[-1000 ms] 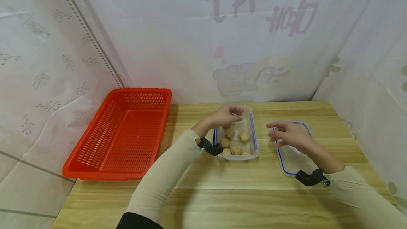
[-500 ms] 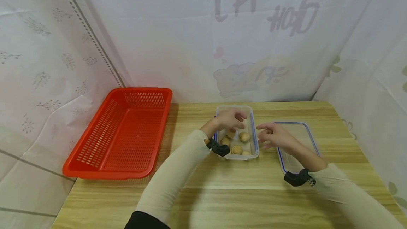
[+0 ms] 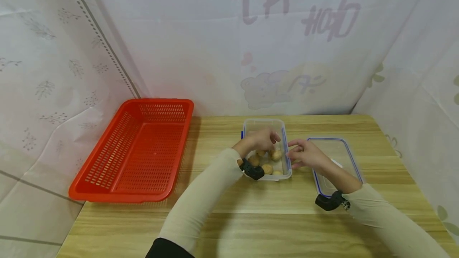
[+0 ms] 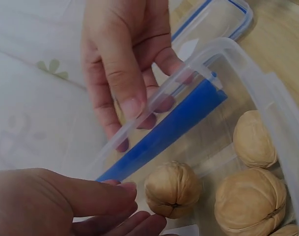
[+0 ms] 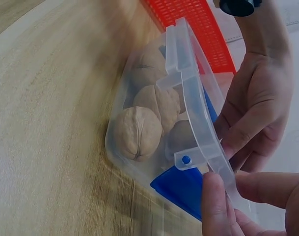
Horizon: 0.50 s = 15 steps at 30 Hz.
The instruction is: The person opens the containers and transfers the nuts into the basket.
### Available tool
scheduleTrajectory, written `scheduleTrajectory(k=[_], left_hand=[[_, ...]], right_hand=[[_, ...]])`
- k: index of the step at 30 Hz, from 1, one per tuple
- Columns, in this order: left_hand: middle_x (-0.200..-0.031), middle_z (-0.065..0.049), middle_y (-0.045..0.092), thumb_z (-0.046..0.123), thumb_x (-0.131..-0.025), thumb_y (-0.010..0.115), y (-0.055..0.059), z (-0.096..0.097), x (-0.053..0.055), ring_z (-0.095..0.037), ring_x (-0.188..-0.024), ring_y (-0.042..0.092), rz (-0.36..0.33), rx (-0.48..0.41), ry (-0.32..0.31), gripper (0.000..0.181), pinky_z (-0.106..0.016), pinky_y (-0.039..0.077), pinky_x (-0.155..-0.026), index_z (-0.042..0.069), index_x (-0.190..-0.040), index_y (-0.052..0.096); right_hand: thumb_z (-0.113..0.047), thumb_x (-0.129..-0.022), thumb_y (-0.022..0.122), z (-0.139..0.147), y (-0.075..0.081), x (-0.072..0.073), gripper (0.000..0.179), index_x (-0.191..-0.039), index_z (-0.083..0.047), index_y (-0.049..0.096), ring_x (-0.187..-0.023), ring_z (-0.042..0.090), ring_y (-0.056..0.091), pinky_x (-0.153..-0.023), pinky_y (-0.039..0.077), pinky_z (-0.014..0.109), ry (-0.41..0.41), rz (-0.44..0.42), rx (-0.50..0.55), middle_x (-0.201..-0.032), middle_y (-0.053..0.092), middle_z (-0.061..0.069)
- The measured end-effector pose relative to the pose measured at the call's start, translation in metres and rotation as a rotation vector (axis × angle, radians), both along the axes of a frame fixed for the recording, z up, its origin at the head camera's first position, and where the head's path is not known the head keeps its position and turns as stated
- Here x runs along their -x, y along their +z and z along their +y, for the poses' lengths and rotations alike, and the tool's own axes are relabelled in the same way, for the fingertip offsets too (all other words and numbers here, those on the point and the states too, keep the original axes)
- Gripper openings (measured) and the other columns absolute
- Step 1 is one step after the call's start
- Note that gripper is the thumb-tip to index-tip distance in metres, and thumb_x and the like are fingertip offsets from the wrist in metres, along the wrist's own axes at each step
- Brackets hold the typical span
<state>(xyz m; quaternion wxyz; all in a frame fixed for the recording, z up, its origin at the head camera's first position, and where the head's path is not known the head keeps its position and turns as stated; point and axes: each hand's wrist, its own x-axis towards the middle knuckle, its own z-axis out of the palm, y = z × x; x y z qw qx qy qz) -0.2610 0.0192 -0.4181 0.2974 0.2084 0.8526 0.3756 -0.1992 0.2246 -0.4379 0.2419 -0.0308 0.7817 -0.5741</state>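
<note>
A clear plastic food box [image 3: 263, 121] with blue side clips holds several walnuts [image 3: 275, 155]. My left hand [image 3: 264, 139] reaches down inside it, palm turned inward. Its loosely bent fingers come right beside one walnut [image 4: 173, 189] in the left wrist view, without closing round it. At the box's right wall is my right hand [image 3: 307, 155]. In the right wrist view the right thumb [image 5: 267, 188] lies on the inner side of the rim and a finger [image 5: 214, 199] on the outer side, pinching the wall above a blue clip [image 5: 181, 189].
The box's clear lid [image 3: 348, 150], edged in blue, lies flat on the wooden table [image 3: 251, 226] under my right forearm. A red perforated basket [image 3: 186, 138] stands at the left. Patterned white cloth [image 3: 215, 51] hangs behind and at both sides.
My right hand has moved left from over the lid to the box's right rim. My left hand has shifted right and lower into the box, over the walnuts.
</note>
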Motion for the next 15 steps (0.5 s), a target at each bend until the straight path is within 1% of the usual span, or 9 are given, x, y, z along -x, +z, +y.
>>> scheduleTrajectory(k=[3, 6, 10, 13, 15], left_hand=[[-0.13, -0.019, 0.063, -0.004, -0.089, 0.07, 0.0008, 0.0031, -0.001, -0.023, -0.108, 0.063, 0.045, 0.06, -0.037, 0.044, -0.024, 0.054, -0.085, -0.003, -0.133, 0.063], [-0.13, -0.017, 0.065, -0.002, -0.088, 0.074, 0.0016, 0.0057, -0.0025, -0.025, -0.115, 0.063, 0.065, 0.105, -0.066, 0.046, -0.026, 0.053, -0.089, -0.001, -0.133, 0.064], [-0.129, -0.015, 0.066, 0.002, -0.087, 0.077, 0.0007, 0.008, -0.0047, -0.026, -0.117, 0.062, 0.087, 0.174, -0.102, 0.048, -0.027, 0.053, -0.093, 0.001, -0.133, 0.064], [-0.13, -0.014, 0.065, 0.003, -0.087, 0.078, -0.0017, 0.0081, -0.0058, -0.025, -0.119, 0.06, 0.078, 0.21, -0.102, 0.049, -0.03, 0.051, -0.097, 0.003, -0.134, 0.064], [-0.132, -0.013, 0.064, 0.004, -0.087, 0.078, -0.0038, 0.0075, -0.0059, -0.024, -0.119, 0.06, 0.07, 0.224, -0.099, 0.049, -0.03, 0.051, -0.097, 0.005, -0.135, 0.064]], right_hand=[[-0.005, -0.101, 0.061, -0.0013, 0.0005, 0.0001, 0.055, -0.146, 0.013, 0.035, -0.089, 0.023, 0.068, -0.08, 0.061, 0.044, -0.013, -0.007, -0.001, -0.115, 0.063, 0.024], [-0.004, -0.101, 0.06, -0.0021, 0.0008, 0.0004, 0.054, -0.146, 0.013, 0.034, -0.088, 0.022, 0.067, -0.079, 0.061, 0.043, -0.018, -0.014, -0.002, -0.115, 0.063, 0.023], [-0.003, -0.102, 0.059, -0.0027, 0.0001, 0.0011, 0.053, -0.146, 0.012, 0.034, -0.088, 0.022, 0.066, -0.077, 0.062, 0.038, -0.025, -0.025, 0.001, -0.115, 0.063, 0.023], [-0.003, -0.102, 0.059, -0.0024, -0.0004, 0.0015, 0.053, -0.146, 0.012, 0.034, -0.088, 0.022, 0.067, -0.075, 0.062, 0.036, -0.028, -0.03, 0.006, -0.116, 0.063, 0.023], [-0.003, -0.102, 0.059, -0.002, -0.0002, 0.0017, 0.053, -0.146, 0.012, 0.034, -0.089, 0.022, 0.067, -0.075, 0.062, 0.036, -0.026, -0.029, 0.007, -0.115, 0.063, 0.022]])
